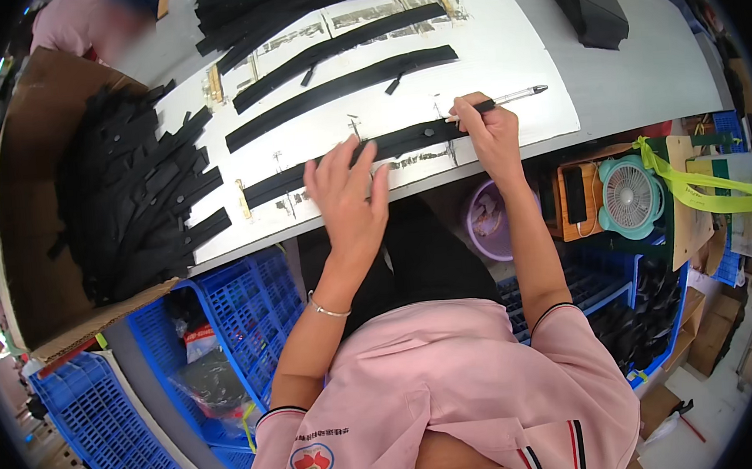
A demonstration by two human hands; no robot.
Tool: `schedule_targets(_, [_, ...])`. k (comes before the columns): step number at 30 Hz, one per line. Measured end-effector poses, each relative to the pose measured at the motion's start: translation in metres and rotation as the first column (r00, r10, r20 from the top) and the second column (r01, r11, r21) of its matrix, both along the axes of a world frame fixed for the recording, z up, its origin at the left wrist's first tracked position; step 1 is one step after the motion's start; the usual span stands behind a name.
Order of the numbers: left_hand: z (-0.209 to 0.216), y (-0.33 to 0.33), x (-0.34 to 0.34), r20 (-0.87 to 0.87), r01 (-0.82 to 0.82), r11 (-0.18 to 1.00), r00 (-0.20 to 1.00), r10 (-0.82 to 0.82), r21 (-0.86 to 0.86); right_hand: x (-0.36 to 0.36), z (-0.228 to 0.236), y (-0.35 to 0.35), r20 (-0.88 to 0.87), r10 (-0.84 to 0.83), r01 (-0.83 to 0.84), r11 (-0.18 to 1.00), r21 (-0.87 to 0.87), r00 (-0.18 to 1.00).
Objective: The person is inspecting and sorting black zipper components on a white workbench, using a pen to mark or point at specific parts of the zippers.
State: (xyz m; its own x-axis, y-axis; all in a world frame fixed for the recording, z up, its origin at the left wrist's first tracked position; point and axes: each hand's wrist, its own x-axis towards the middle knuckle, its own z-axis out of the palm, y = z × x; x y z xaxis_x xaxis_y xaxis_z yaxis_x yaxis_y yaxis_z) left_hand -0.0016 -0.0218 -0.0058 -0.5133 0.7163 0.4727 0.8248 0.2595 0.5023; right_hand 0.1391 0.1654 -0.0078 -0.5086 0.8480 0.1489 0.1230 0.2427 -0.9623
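Observation:
A black fabric strip, with a small round dark piece near its right part, lies along the near edge of a marked white board. My right hand is closed around a pen with a clear barrel and black end, at the strip's right end. Over the strip's left half, my left hand has its fingers spread; whether they touch the cloth I cannot tell. Farther back lie two more black strips that look like zippers, a middle one and a far one, each with a small dangling pull.
At the left, a cardboard box holds a heap of black strips. More strips are piled at the back. Blue crates stand below the table. A small fan and a phone sit at the right.

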Motion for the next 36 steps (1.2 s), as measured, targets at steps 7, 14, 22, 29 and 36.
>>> schedule_targets(7, [-0.003,0.066,0.022,0.102,0.205,0.965,0.969,-0.223,0.167,-0.007,-0.005,0.0,-0.026,-0.003,0.005,0.999,0.048,1.0])
schedule_targets(14, [-0.009,0.074,0.026,0.074,0.183,0.968,0.977,-0.198,0.174,-0.005,-0.011,0.001,0.021,0.006,-0.009,0.992,0.127,1.0])
schedule_targets(22, [-0.01,0.074,0.027,0.067,0.167,0.971,0.981,-0.181,0.17,-0.001,-0.008,0.0,-0.031,0.027,-0.025,0.997,0.068,0.999])
schedule_targets(29, [-0.012,0.076,0.025,0.096,0.188,0.962,0.973,-0.21,0.199,0.001,-0.012,0.003,0.071,0.067,-0.079,0.98,0.185,0.995])
schedule_targets(36, [-0.004,0.052,0.026,0.061,0.185,0.982,0.98,-0.188,0.043,0.01,-0.011,0.0,-0.036,0.016,-0.019,0.998,-0.065,0.999])
